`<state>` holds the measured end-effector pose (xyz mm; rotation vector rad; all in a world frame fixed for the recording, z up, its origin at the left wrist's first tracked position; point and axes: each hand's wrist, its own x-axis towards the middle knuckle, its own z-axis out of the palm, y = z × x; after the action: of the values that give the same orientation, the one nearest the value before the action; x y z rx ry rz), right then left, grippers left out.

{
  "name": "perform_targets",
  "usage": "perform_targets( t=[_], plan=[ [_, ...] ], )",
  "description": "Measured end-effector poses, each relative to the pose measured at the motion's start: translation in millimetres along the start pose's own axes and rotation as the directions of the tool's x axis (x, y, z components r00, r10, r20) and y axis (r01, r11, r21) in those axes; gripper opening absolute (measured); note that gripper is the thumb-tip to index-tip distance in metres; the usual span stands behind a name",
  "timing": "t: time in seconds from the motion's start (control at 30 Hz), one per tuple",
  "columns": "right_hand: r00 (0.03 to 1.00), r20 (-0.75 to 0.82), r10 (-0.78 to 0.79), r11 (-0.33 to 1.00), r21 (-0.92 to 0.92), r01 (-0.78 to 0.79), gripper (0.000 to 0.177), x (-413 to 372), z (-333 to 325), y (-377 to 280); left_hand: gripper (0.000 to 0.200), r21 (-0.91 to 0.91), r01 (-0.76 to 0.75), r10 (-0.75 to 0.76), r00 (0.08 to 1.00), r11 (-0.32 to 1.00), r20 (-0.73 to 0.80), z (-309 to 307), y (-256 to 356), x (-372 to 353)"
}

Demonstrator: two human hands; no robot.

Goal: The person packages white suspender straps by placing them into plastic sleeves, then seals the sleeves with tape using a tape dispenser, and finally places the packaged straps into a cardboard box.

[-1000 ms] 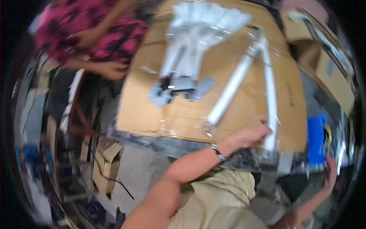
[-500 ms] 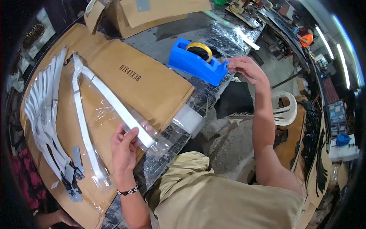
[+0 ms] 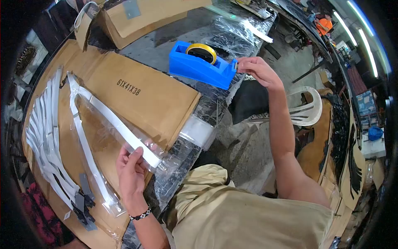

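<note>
My left hand (image 3: 132,168) is closed on a clear plastic bag holding a white strap (image 3: 120,126), with its thumb on top near the strap's lower end. The strap's other leg lies on the cardboard. My right hand (image 3: 259,71) pinches at the cutter end of a blue tape dispenser (image 3: 201,68), which holds a yellow-rimmed roll (image 3: 202,52); any tape between the fingers is too small to make out. Several bagged white straps (image 3: 47,133) are piled at the left.
A flat cardboard box (image 3: 141,95) lies under the straps. An open carton (image 3: 145,18) stands at the back. Clear bags (image 3: 198,132) lie at the table's near edge, crumpled plastic film (image 3: 232,39) beyond the dispenser. Further off is a person in orange (image 3: 323,25).
The view has shifted slightly, so the dispenser and carton appear further left. My left hand still holds the bagged strap, and my right hand remains at the dispenser's cutter end.
</note>
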<state>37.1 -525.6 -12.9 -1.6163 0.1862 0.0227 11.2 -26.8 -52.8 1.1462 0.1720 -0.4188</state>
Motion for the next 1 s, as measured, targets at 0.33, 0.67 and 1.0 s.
perform_targets(
  t=[0.33, 0.67, 1.0],
  plan=[
    [0.999, -0.014, -0.031, 0.996, 0.089, 0.032, 0.029, -3.0, -2.7, 23.1, 0.037, -0.095, 0.025, -0.016, 0.995, 0.995, 0.095, 4.9, 4.3, -4.3],
    [0.884, -0.445, -0.142, 0.989, -0.023, 0.147, 0.025, -61.5, 85.6, -21.5, 0.038, -0.22, 0.037, 0.003, 0.983, 0.975, 0.181, -2.8, -0.5, 1.1],
    [0.744, 0.633, 0.211, 0.974, -0.071, -0.215, 0.033, -17.1, 293.7, -67.5, 0.036, -0.208, -0.003, 0.04, 0.984, 0.978, 0.174, -0.7, 4.0, -4.1]
  ],
)
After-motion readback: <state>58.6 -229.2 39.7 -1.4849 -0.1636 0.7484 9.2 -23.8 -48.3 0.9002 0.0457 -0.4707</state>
